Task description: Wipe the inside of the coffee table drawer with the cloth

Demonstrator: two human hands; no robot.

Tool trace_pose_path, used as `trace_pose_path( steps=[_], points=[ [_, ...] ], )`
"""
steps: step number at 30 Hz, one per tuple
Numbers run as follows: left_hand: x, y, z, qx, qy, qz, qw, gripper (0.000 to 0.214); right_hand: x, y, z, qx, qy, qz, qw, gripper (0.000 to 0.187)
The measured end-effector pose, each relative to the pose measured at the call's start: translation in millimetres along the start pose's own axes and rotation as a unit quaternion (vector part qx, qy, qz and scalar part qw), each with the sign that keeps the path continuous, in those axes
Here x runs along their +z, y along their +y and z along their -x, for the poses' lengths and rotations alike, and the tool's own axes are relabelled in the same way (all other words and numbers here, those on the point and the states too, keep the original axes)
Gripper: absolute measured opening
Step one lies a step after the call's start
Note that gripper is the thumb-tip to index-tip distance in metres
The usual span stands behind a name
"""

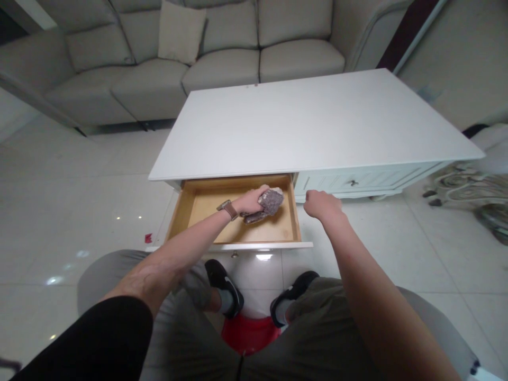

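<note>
My left hand (251, 201), a watch on its wrist, is closed around a bunched greyish-purple cloth (271, 202) with a fuzzy look and a paler edge. Both are inside the pulled-out drawer (202, 211), over the right part of its bare wooden bottom. Whether the cloth presses on the bottom is hard to see. Just beyond the drawer's right side, my right hand (322, 205) is curled into a fist in front of the white coffee table (309, 121). Nothing shows in that fist.
A shut drawer with a knob (353, 183) is on the table's right side. Behind stands a grey sofa (222, 69) with a beige pillow (180, 32). A red plastic object (250, 334) sits between my shoes. A metal scrollwork stand (472, 188) is at right.
</note>
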State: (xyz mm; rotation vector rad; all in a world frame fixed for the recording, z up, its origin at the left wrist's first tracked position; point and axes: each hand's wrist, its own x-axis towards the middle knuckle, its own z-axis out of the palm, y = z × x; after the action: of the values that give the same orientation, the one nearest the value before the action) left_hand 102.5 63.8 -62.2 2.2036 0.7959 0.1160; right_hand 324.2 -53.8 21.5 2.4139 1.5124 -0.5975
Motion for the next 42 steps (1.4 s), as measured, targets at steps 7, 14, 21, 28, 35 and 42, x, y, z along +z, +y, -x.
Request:
trace_pose_path(
  steps=[7,14,21,28,35,42],
  points=[
    [1.4,-14,2,-0.069,-0.008,-0.237,0.969,0.054,4,2,0,-0.001,-0.002,-0.005,1.000,0.043],
    [51.3,-24,4,-0.007,-0.113,-0.304,0.946,0.049,7,3,-1,-0.005,-0.007,0.001,1.000,0.044],
    [62.8,-21,-1,-0.005,-0.123,-0.326,0.937,0.052,11,5,1,-0.002,-0.009,0.007,1.000,0.045],
    [71.5,-20,6,0.002,-0.114,-0.316,0.942,0.057,17,11,0,0.004,-0.021,0.011,1.000,0.044],
    [80.5,-17,10,-0.022,-0.089,-0.313,0.945,0.062,19,12,-1,0.000,-0.018,0.008,1.000,0.044],
    [80.5,-12,11,-0.043,-0.088,-0.292,0.951,0.062,20,12,-2,0.002,-0.018,0.012,1.000,0.043]
  ],
)
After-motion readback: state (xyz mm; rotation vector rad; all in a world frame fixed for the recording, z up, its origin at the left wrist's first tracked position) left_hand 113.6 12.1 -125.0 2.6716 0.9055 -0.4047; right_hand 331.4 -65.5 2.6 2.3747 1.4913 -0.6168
